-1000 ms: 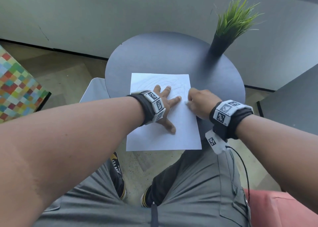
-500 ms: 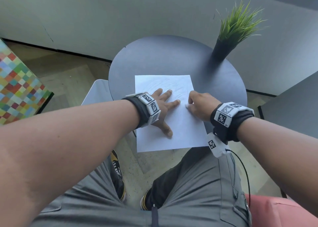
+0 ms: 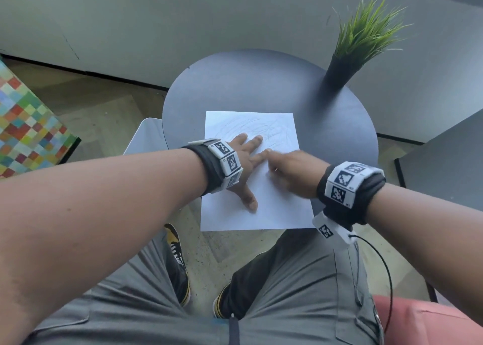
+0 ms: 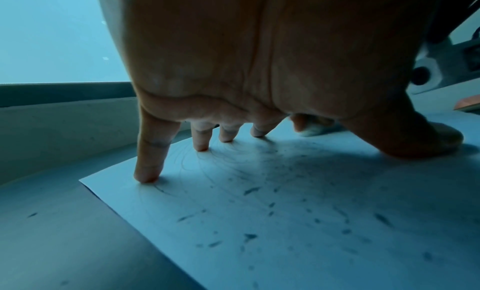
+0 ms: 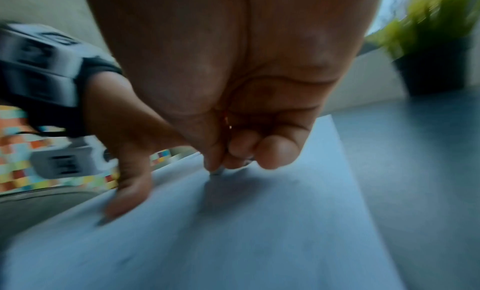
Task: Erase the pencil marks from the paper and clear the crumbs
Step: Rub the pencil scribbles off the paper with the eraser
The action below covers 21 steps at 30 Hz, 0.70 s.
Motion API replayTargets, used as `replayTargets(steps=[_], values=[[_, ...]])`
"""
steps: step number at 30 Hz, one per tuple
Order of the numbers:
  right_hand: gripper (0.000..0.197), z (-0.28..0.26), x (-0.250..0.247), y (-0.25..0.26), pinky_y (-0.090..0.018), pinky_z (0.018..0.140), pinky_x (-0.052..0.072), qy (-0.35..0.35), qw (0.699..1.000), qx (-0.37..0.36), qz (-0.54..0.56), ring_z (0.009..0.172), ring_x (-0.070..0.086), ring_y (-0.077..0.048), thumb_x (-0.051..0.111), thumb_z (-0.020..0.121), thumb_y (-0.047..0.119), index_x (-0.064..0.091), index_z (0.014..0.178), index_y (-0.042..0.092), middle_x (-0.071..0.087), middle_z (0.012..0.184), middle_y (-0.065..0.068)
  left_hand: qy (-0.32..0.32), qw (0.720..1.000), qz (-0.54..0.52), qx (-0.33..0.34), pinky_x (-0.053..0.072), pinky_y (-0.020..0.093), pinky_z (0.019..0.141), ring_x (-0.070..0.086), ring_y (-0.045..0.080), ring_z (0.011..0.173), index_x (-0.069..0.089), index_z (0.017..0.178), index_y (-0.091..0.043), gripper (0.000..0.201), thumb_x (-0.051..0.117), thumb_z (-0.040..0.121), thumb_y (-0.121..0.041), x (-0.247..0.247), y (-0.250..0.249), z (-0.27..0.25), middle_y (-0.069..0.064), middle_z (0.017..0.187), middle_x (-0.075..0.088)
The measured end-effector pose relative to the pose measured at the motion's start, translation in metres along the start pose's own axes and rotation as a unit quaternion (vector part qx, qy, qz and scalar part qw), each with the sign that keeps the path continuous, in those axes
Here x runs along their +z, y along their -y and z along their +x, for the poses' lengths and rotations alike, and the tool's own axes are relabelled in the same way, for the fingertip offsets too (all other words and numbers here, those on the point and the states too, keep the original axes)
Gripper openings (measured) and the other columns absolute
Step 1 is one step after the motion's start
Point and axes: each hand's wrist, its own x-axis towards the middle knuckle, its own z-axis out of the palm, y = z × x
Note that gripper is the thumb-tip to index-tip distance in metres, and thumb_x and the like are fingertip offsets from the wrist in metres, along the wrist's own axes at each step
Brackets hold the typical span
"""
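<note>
A white sheet of paper (image 3: 277, 206) lies on the round dark table (image 3: 261, 88), its near edge hanging over the rim. Faint pencil scribbles (image 3: 256, 127) cover its far half. My left hand (image 3: 245, 161) presses flat on the sheet with fingers spread. In the left wrist view dark crumbs (image 4: 252, 190) are strewn over the paper (image 4: 285, 222). My right hand (image 3: 283, 165), blurred, sits on the sheet beside the left index finger. Its fingers are curled and pinch a small white eraser (image 4: 310, 131) against the paper; only the eraser's tip (image 5: 217, 172) shows under the right hand (image 5: 233, 146).
A potted grass plant (image 3: 342, 70) stands at the table's far right. A white seat (image 3: 146, 135) and a multicoloured checked block (image 3: 26, 125) are to the left, a grey surface (image 3: 444, 161) to the right. My knees are under the table's near edge.
My right hand has slid left from the paper's right edge to beside the left index finger and is now blurred. The left hand stays pressed on the sheet.
</note>
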Motion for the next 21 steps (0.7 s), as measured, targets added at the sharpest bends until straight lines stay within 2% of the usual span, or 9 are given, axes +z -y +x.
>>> replayTargets(steps=[2,3,6,7,12,13,16,17,21], values=[[0.010,-0.005,0.002,0.004,-0.030,0.068,0.039,0.037,0.998,-0.051,0.006,0.079,0.049,-0.025,0.048,0.096,0.030,0.048,0.099,0.021,0.054,0.085,0.000,0.000,1.000,0.004,0.001,0.021,0.063,0.110,-0.013,0.031,0.149,-0.015,0.153,-0.035,0.138,0.067,0.053,-0.085,-0.001,-0.001,-0.001,-0.003,0.161,-0.022],[0.011,-0.001,-0.001,-0.002,-0.029,0.069,0.040,0.026,0.999,-0.037,0.009,0.079,0.051,-0.025,0.049,0.095,0.031,0.048,0.098,0.021,0.055,0.086,0.001,0.002,1.000,0.007,-0.001,0.022,0.064,0.109,-0.013,0.031,0.149,-0.015,0.153,-0.035,0.138,0.067,0.053,-0.085,-0.001,-0.002,-0.001,-0.003,0.161,-0.022],[0.019,0.011,-0.012,-0.031,-0.037,0.073,0.051,-0.051,0.991,0.123,0.013,0.082,0.056,-0.034,0.045,0.093,0.033,0.046,0.099,0.014,0.059,0.095,-0.012,0.006,1.000,0.010,-0.006,0.023,0.066,0.107,-0.014,0.030,0.148,-0.017,0.152,-0.036,0.137,0.066,0.054,-0.086,-0.002,-0.002,0.000,-0.004,0.160,-0.023],[0.019,0.009,-0.012,-0.031,-0.038,0.072,0.051,-0.059,0.988,0.140,0.008,0.081,0.055,-0.035,0.043,0.094,0.031,0.045,0.100,0.012,0.058,0.095,-0.014,0.007,1.000,0.008,-0.006,0.022,0.066,0.107,-0.014,0.029,0.149,-0.017,0.152,-0.036,0.137,0.066,0.054,-0.086,-0.002,-0.002,0.000,-0.005,0.160,-0.022],[0.015,-0.004,0.002,0.010,-0.036,0.071,0.045,0.018,0.998,-0.054,0.003,0.080,0.047,-0.026,0.046,0.096,0.024,0.050,0.106,0.013,0.061,0.094,-0.010,0.006,1.000,-0.004,-0.001,0.018,0.067,0.109,-0.014,0.030,0.149,-0.014,0.153,-0.034,0.140,0.069,0.053,-0.084,-0.002,-0.001,-0.002,-0.003,0.161,-0.022],[0.016,-0.001,0.000,0.006,-0.036,0.072,0.045,0.003,0.999,-0.037,0.001,0.080,0.049,-0.026,0.047,0.096,0.026,0.050,0.106,0.013,0.062,0.098,-0.011,0.006,1.000,-0.003,-0.003,0.018,0.066,0.109,-0.014,0.030,0.149,-0.015,0.153,-0.032,0.140,0.068,0.054,-0.084,-0.002,-0.002,-0.002,-0.003,0.161,-0.022],[0.022,0.017,-0.012,-0.020,-0.037,0.074,0.049,-0.065,0.988,0.141,0.003,0.085,0.055,-0.035,0.044,0.094,0.029,0.046,0.105,0.010,0.059,0.103,-0.019,0.006,1.000,0.000,-0.006,0.019,0.066,0.109,-0.014,0.028,0.149,-0.016,0.153,-0.029,0.140,0.066,0.055,-0.085,-0.001,-0.001,-0.002,-0.005,0.161,-0.023],[0.021,0.016,-0.012,-0.020,-0.038,0.074,0.049,-0.066,0.987,0.149,-0.002,0.086,0.056,-0.036,0.043,0.094,0.028,0.045,0.105,0.010,0.059,0.103,-0.019,0.006,1.000,-0.002,-0.006,0.019,0.066,0.109,-0.014,0.028,0.149,-0.016,0.153,-0.029,0.141,0.066,0.054,-0.086,-0.001,-0.001,-0.002,-0.005,0.161,-0.022],[0.018,0.002,-0.001,0.010,-0.031,0.068,0.038,-0.003,0.999,-0.039,-0.002,0.082,0.051,-0.028,0.045,0.097,0.025,0.047,0.112,0.015,0.061,0.097,-0.009,-0.001,1.000,-0.015,0.000,0.018,0.068,0.108,-0.015,0.027,0.149,-0.014,0.154,-0.029,0.142,0.068,0.052,-0.085,0.001,0.001,-0.002,-0.005,0.161,-0.021]])
